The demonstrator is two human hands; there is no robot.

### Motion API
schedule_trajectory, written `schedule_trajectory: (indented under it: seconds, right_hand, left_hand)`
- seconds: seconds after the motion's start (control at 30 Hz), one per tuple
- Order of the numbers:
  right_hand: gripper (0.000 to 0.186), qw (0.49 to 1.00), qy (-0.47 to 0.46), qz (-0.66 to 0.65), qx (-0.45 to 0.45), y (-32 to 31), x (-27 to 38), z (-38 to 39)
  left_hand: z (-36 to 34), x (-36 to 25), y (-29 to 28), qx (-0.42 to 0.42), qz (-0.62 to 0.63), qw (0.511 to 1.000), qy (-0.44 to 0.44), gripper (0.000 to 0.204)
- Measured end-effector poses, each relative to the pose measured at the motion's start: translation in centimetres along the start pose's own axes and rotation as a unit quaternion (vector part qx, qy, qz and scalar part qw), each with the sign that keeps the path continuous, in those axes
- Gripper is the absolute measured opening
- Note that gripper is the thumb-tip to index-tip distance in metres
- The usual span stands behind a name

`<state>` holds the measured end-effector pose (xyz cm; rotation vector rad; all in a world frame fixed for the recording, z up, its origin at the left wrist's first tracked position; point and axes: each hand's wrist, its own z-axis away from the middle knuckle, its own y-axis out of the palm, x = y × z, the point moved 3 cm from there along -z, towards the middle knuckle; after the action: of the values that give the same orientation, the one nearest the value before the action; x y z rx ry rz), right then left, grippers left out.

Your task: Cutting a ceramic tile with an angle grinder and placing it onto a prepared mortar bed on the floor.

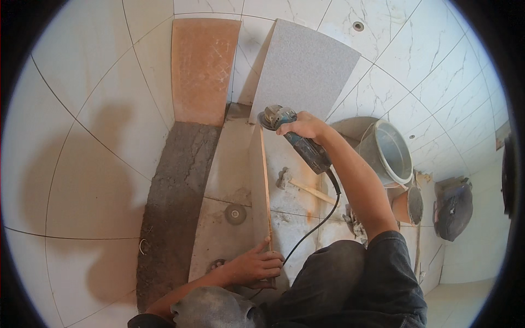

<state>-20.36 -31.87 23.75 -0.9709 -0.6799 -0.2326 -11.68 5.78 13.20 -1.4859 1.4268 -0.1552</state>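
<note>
My right hand [307,127] grips a dark teal-and-black angle grinder [311,150], its disc at the far end of the upper edge of a narrow tile piece [258,180] standing on its long side. A black cord trails from the grinder down past my left. My left hand [258,267] holds the tile piece's near end, fingers curled round it. A hammer [306,187] with a wooden handle lies right of the tile. A loose round disc [235,214] lies left of it, and another round item [217,267] is partly hidden by my left hand.
An orange panel [199,65] and a grey speckled tile [301,68] lean on the back wall. Along the left wall runs a dark cement strip [169,208]. At right are a large bucket [404,153], a smaller bucket [399,210] and a dark bag [454,210]. My knees border the near side.
</note>
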Motion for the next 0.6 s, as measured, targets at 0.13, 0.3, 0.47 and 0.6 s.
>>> schedule_trajectory:
  seconds: [0.13, 0.3, 0.47, 0.6]
  right_hand:
    - [0.053, 0.999, -0.009, 0.039, -0.002, -0.1, 0.2, 0.6]
    - [0.053, 0.999, -0.014, 0.037, 0.003, 0.4, 0.3, 1.3]
    - [0.054, 0.999, -0.016, 0.04, 0.008, 0.6, -0.3, 1.3]
    - [0.058, 0.998, -0.031, 0.052, 0.003, 0.8, 0.3, 2.4]
  left_hand:
    - [-0.1, 0.0, 0.2, 0.018, 0.008, 1.0, -0.007, 0.035]
    - [-0.1, 0.0, 0.3, 0.011, -0.006, 1.0, -0.002, 0.036]
    - [-0.4, -0.2, 0.1, 0.015, -0.013, 1.0, -0.001, 0.037]
    - [-0.3, -0.2, -0.1, 0.011, -0.018, 1.0, 0.002, 0.037]
